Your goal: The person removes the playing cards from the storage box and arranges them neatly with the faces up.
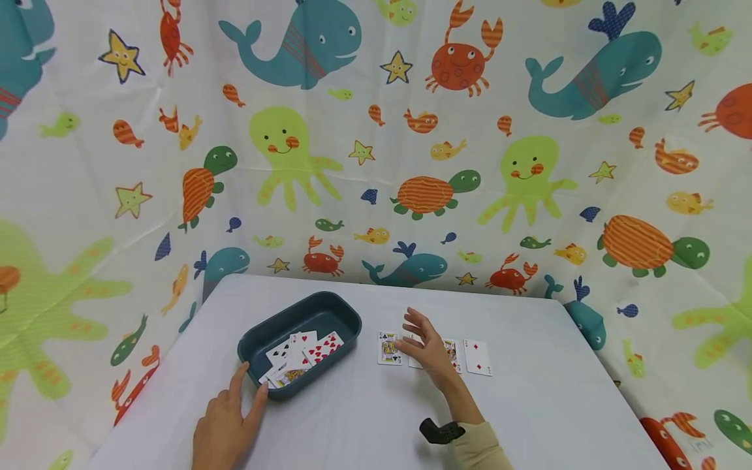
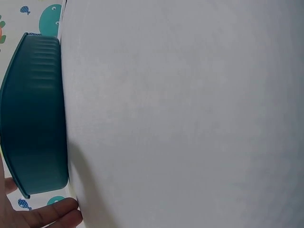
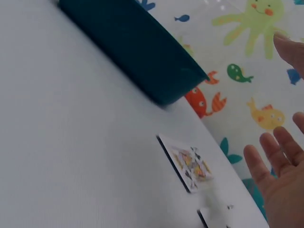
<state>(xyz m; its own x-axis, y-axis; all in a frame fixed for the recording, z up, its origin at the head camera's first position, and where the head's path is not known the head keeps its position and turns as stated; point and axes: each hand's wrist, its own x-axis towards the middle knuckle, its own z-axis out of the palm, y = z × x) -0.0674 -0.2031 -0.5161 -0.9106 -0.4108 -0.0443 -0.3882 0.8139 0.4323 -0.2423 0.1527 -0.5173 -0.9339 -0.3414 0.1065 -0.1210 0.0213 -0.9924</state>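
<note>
A dark teal oblong tub stands on the table with several loose playing cards in its near part. My left hand is at the tub's near left end, forefinger and thumb extended to its rim. To the right, my right hand hovers over a row of face-up cards, fingers spread and nothing held. A black face card begins this row, and a diamond card ends it. Between them, a red face card and another card are partly hidden by the hand.
A white cloth covers the table. Behind and on both sides hangs a curtain printed with sea animals. A black strap device sits at the right wrist, by a beige sleeve.
</note>
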